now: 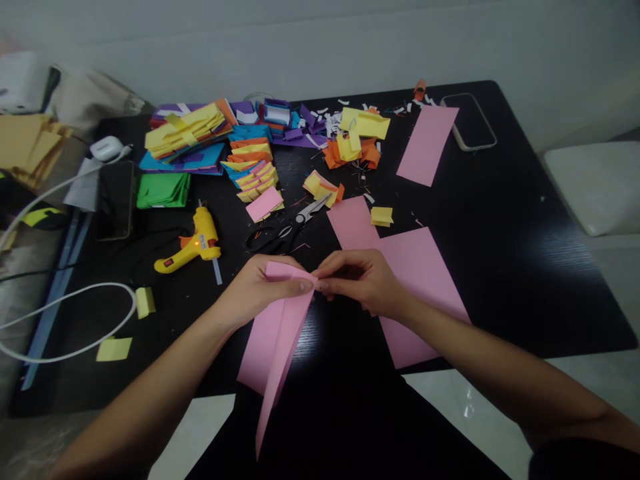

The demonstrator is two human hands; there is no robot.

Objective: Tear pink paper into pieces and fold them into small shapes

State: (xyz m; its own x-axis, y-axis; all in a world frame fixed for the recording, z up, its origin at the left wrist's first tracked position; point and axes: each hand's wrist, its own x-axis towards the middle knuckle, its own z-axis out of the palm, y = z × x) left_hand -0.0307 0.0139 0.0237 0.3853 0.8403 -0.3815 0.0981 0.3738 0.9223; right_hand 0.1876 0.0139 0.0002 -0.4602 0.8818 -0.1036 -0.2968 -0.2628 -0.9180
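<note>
A folded pink sheet point(286, 337) hangs over the table's front edge, its lower tip pointing down. My left hand point(261, 287) grips its upper part, thumb on top. At the sheet's top right corner, my right hand point(363, 280) pinches the paper between thumb and fingers. Another pink piece point(257, 353) lies behind the hanging sheet. Right of my right hand are a large pink sheet point(425, 293) and a smaller pink piece point(354, 223), both flat. Black-handled scissors point(295, 227) rest beyond my hands, blades partly open.
On the black table point(525, 267), a yellow glue gun point(197, 245) sits at left. Folded paper stacks point(187, 133), paper scraps point(333, 123), and a phone point(469, 123) lie farther back. A white cable point(135, 300) loops at left.
</note>
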